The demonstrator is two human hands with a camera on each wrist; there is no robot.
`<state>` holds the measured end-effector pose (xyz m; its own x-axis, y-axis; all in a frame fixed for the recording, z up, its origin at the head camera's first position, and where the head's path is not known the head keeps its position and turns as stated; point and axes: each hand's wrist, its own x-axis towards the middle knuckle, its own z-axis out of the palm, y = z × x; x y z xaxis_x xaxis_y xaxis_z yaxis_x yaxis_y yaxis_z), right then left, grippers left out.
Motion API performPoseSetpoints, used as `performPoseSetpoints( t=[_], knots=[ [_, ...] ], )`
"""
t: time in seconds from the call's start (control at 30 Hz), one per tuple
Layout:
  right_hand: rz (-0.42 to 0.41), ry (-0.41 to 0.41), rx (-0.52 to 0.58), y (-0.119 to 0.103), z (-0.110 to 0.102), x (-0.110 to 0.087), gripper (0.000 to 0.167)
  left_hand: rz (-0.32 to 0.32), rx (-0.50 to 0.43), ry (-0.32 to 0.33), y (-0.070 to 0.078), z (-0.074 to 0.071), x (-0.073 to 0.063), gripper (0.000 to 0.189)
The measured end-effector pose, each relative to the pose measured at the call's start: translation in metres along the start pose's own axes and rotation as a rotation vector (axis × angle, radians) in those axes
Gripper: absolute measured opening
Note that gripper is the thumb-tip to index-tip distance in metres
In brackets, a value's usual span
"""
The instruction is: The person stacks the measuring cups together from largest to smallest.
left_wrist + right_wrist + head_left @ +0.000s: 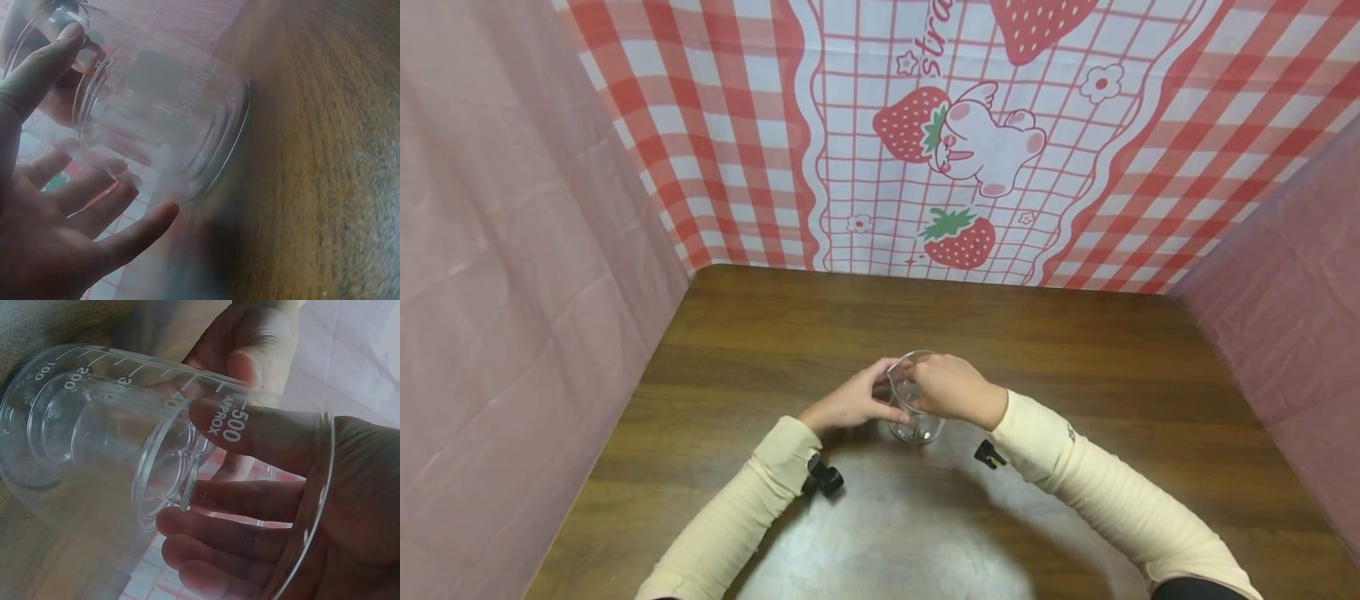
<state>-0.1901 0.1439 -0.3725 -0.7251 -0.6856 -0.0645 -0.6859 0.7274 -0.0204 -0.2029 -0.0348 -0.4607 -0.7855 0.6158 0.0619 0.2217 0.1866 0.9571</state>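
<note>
A large clear glass beaker (919, 432) with white graduations up to 500 stands on the table between both hands. My left hand (853, 402) holds it from the left side, thumb and fingers spread about the outer wall. My right hand (958, 390) reaches over the rim into the beaker. In the right wrist view, a smaller glass beaker (147, 478) sits inside the large one, and the right thumb and fingers pinch its rim. More curved glass edges show within it; how many vessels are nested, I cannot tell.
A brown wood-grain table (790, 317) lies under the hands. Behind it hangs a red-and-white checked strawberry cloth (760, 150), with pink curtains (512, 292) at both sides. Black wrist mounts (825, 476) stick out from the cream sleeves (1097, 475).
</note>
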Motion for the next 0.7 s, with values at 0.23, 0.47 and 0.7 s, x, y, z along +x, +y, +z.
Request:
performPoseSetpoints(
  t=[0.23, 0.47, 0.7],
  knots=[
    [-0.006, 0.012, 0.007, -0.0009, -0.0004, -0.0016, 0.035, 0.012, 0.003, -0.002, 0.0002, 0.0003, -0.0003, 0.078],
    [0.029, -0.021, -0.015, -0.0033, -0.0023, -0.0024, 0.033, 0.002, -0.009, -0.002, 0.0009, 0.001, -0.0009, 0.078],
    [0.029, -0.014, -0.009, -0.0025, -0.0019, -0.0027, 0.035, 0.018, -0.008, -0.01, 0.0004, 0.0012, -0.0003, 0.077]
  ],
)
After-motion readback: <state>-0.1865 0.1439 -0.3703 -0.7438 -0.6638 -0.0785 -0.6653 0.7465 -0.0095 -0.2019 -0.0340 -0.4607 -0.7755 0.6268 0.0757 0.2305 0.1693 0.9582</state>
